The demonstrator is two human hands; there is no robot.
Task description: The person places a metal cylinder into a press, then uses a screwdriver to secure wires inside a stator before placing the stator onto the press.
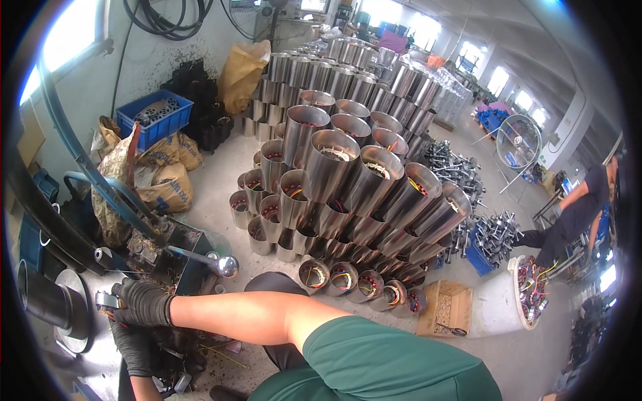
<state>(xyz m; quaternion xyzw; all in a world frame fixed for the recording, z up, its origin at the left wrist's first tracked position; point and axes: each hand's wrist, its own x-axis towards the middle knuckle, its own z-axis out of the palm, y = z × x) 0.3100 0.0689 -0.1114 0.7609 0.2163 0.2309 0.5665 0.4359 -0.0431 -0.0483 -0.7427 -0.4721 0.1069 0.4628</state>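
Observation:
At the left, my right hand (144, 303), in a dark grey glove, reaches across and closes on a silver ring-shaped metal part (107, 300). My left hand (136, 349), gloved the same, comes up from the lower edge. It lies just below the right hand, close under the part, and its fingers are mostly hidden. A dark cylinder on a round flange (72, 313) stands left of the part. Beyond my hands is a greasy machine (150, 247) with a bright lever ending in a metal ball (228, 266).
Stacked steel cylinders (334, 167) with coloured wires inside fill the middle. Right of them stand a cardboard box (445, 307), a white barrel (495, 304) of wired parts and piled metal shafts (495, 234). A blue crate (154, 117) and sacks (164, 180) lie left. A person (582, 204) bends at right.

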